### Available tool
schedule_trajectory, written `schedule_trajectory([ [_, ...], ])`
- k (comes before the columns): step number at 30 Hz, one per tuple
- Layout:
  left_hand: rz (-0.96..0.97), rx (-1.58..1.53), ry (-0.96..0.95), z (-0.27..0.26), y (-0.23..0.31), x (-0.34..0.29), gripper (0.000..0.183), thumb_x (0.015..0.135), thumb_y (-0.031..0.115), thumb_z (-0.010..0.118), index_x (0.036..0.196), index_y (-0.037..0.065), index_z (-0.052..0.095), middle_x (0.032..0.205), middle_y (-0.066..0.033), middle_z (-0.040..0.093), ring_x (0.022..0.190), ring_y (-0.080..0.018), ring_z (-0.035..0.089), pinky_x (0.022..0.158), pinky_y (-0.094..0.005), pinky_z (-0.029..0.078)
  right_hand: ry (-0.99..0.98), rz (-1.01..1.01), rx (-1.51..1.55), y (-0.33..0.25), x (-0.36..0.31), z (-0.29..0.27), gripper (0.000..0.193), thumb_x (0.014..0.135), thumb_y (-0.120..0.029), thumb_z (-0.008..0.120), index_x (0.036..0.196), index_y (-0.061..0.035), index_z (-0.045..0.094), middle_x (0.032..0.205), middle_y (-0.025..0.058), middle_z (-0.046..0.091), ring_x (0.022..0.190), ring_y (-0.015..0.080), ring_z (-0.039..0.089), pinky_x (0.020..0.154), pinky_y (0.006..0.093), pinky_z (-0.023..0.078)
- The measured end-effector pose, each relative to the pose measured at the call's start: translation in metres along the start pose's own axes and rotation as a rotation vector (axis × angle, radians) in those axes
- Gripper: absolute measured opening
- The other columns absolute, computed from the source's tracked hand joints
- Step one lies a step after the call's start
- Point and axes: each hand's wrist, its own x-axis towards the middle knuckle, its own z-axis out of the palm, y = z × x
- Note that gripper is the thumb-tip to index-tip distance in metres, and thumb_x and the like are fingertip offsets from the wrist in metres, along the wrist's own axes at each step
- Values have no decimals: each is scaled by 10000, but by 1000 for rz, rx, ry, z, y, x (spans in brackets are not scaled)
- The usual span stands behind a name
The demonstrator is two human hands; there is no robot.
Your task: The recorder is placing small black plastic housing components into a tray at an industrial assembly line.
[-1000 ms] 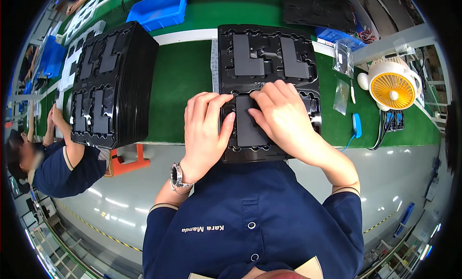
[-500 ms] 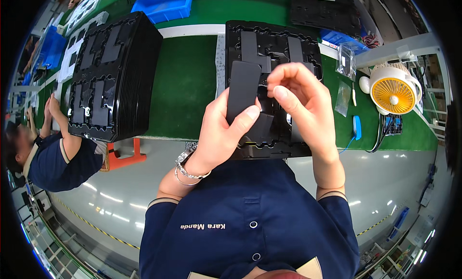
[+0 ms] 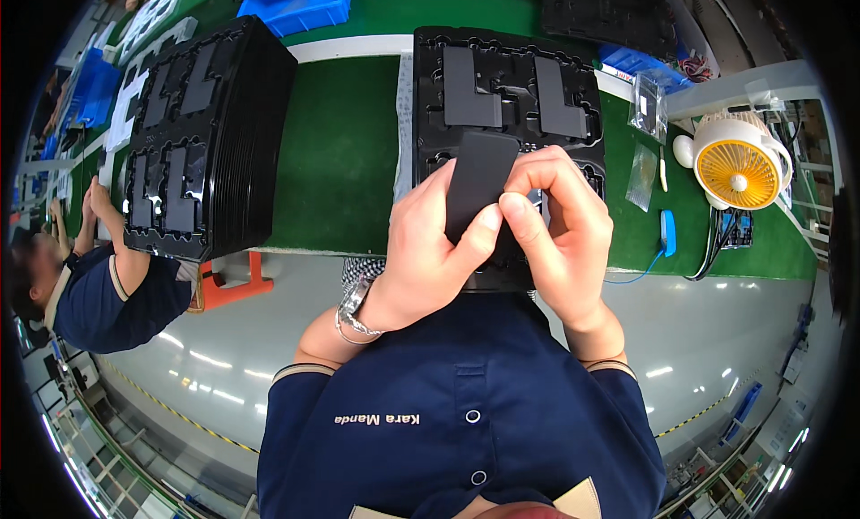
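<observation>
My left hand [image 3: 439, 241] grips a flat dark piece [image 3: 482, 174], which looks L-shaped, fingers behind it and thumb across its front. The piece is held up, tilted, over the near part of a black plastic tray [image 3: 430, 94]. At its right edge, the thumb and forefinger of my right hand [image 3: 564, 232] are pinched together; the rest of those fingers curl inward. Whatever lies between the fingertips is too small to make out. Two similar dark L-shaped pieces [image 3: 470, 94] lie in the far pockets of the tray; my hands hide most of its near half.
A tall stack of black trays [image 3: 242, 134] stands on the left of the green bench [image 3: 336, 152]. To the right are a small fan [image 3: 736, 165], plastic bags [image 3: 641, 174] and a blue tool [image 3: 667, 232]. A blue bin [image 3: 300, 7] is behind. Another person [image 3: 98, 291] works at left.
The dark piece has moved slightly right and nearer to me, uncovering the tray's far pockets. My right hand has come down to the piece's edge, its thumb and forefinger now closed together.
</observation>
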Motion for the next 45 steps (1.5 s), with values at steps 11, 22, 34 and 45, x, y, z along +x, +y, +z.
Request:
schedule_trajectory([
  [11, -84, -119, 21, 5, 3, -3, 273, 903, 160, 598, 1103, -23, 572, 897, -110, 629, 788, -218, 619, 721, -327, 494, -18, 266, 410, 7, -6, 1, 109, 940, -84, 622, 937, 19, 585, 876, 20, 579, 760, 66, 546, 657, 218, 451],
  [22, -276, -330, -56, 6, 8, -9, 247, 945, 187, 569, 1088, -14, 564, 903, -66, 609, 796, -129, 574, 717, -293, 479, -72, 233, 394, 10, -7, -8, 118, 954, -89, 590, 1015, 12, 584, 925, 38, 598, 812, 80, 553, 724, 228, 463],
  [34, -920, -1803, -800, 7, -1, -9, 355, 1018, 416, 362, 856, 106, 425, 472, 71, 336, 389, -21, 254, 380, -187, 190, -39, 98, 79, 13, 0, -21, 175, 879, -78, 646, 778, 23, 545, 776, 69, 522, 698, 165, 489, 631, 289, 406],
  [45, -447, -46, -188, -35, 6, -28, 496, 894, 87, 502, 1371, -30, 428, 673, -24, 565, 564, -84, 507, 558, -236, 435, 18, 76, -911, 37, -20, -58, 104, 818, -118, 691, 881, -37, 689, 804, 78, 580, 763, 264, 559, 693, 387, 450],
])
